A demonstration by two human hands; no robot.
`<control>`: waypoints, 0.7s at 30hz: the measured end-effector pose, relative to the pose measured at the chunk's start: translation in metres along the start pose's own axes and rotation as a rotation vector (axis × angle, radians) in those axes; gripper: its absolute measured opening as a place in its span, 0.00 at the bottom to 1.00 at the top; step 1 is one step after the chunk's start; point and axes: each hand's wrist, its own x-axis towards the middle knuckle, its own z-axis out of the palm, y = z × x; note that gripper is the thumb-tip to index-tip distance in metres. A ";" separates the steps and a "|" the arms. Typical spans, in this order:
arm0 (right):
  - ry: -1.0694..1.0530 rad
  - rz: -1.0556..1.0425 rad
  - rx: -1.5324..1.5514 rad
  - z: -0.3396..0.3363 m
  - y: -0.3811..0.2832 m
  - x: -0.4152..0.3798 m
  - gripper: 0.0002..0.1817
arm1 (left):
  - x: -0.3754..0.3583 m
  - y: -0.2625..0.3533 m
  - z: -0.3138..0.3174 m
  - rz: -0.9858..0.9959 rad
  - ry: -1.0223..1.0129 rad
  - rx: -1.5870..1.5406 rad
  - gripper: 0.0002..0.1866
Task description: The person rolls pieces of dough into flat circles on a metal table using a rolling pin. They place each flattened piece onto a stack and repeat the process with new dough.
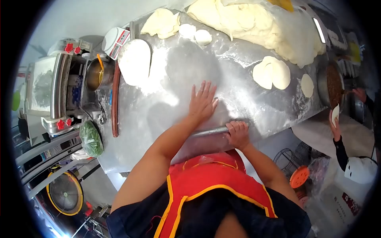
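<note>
My left hand (203,104) lies over the floured metal table (158,123), palm down with fingers stretched out and nothing in it. Near the table's front edge, the fingers of my right hand (238,134) are curled over the right end of a metal rod (210,131). Toward the right lie folded pale dough rounds (272,73) and a smaller dough round (307,85). A large mass of dough (246,22) stretches along the back, partly under clear plastic. Two small dough pieces (203,37) and a bigger dough lump (160,23) sit at the back left.
On the left are a white oval slab (135,61), a long brown stick (115,99), a scale (116,41), a pot (95,75), a roller machine (57,85) and bagged greens (91,139). At right, a co-worker's hand (333,119) holds a white wrapper beside a filling bowl (332,83).
</note>
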 end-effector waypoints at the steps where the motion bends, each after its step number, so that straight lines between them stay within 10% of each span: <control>1: 0.009 0.002 0.015 0.000 -0.002 0.000 0.30 | 0.001 0.001 0.001 -0.013 -0.003 0.008 0.31; 6: -0.041 0.032 0.061 -0.015 -0.008 0.013 0.26 | 0.003 -0.002 0.014 0.050 0.294 0.022 0.28; 13: -0.177 0.144 0.174 -0.045 -0.030 0.050 0.23 | -0.070 -0.027 -0.026 -0.148 -0.042 -0.262 0.22; 21: -0.003 0.230 0.026 -0.007 -0.056 0.056 0.35 | -0.167 -0.036 -0.021 -0.239 0.112 -0.099 0.37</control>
